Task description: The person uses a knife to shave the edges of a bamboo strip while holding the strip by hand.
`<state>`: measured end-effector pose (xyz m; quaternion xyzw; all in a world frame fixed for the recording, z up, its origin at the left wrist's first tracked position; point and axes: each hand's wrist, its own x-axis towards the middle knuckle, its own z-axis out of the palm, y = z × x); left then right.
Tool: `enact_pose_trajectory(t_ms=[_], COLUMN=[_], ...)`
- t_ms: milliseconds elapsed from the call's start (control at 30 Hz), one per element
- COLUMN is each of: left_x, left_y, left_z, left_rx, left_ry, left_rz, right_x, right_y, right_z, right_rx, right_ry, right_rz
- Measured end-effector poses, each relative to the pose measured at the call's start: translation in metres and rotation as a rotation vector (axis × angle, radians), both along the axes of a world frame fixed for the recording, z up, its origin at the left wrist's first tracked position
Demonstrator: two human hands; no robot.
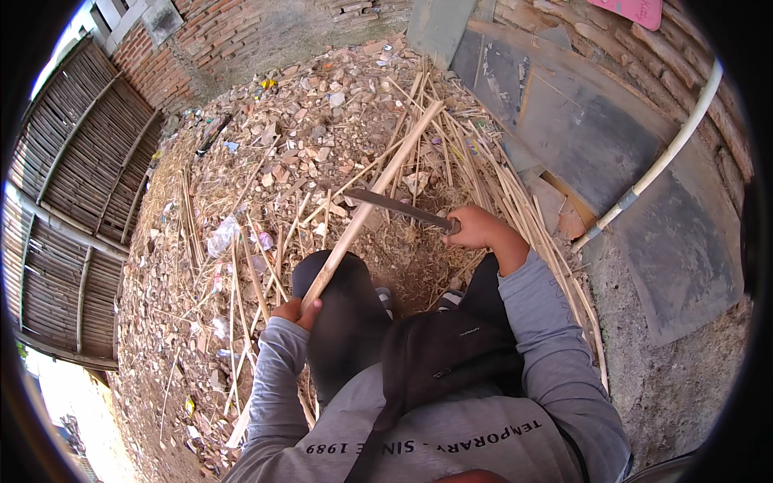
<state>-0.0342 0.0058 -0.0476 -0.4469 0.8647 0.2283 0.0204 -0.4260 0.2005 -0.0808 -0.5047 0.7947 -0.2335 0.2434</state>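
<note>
A long, pale bamboo strip [378,193] slants up and away to the right across my left knee. Around its near end my left hand [297,312] is closed. In my right hand [477,229] is the handle of a machete [400,207], gripped above my right knee. The dark blade points left and crosses the strip near its middle, seeming to touch it. How deep the edge sits in the bamboo I cannot tell.
Loose bamboo strips [515,197] lie along my right, and more [239,306] lie on my left. Rubble and litter cover the ground [282,161]. Dark sheets [580,121] and a pale pole [676,153] lean at the right. A bamboo fence [76,193] stands left.
</note>
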Motion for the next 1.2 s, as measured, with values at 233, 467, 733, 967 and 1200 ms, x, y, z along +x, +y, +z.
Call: enact_pose_trajectory(t_ms=[233,467,733,967,1200], left_x=[-0.001,0.004,0.004,0.008,0.003], left_y=[-0.003,-0.003,-0.005,-0.006,0.002], left_z=[-0.008,-0.012,-0.015,-0.017,-0.006], left_rx=[-0.017,-0.028,-0.029,-0.016,-0.04], left_ry=[0.028,0.047,0.051,0.106,0.094], left_rz=[0.003,-0.002,-0.022,-0.01,0.006], right_x=[-0.007,-0.007,0.012,-0.011,0.007], right_y=[-0.001,-0.006,-0.005,-0.007,-0.007], right_z=[-0.014,0.0,-0.006,-0.002,-0.017], right_rx=[-0.086,0.069,-0.013,0.127,0.009], right_ry=[0.091,-0.035,0.102,-0.158,0.111], right_rz=[-0.09,-0.057,0.03,-0.145,0.006])
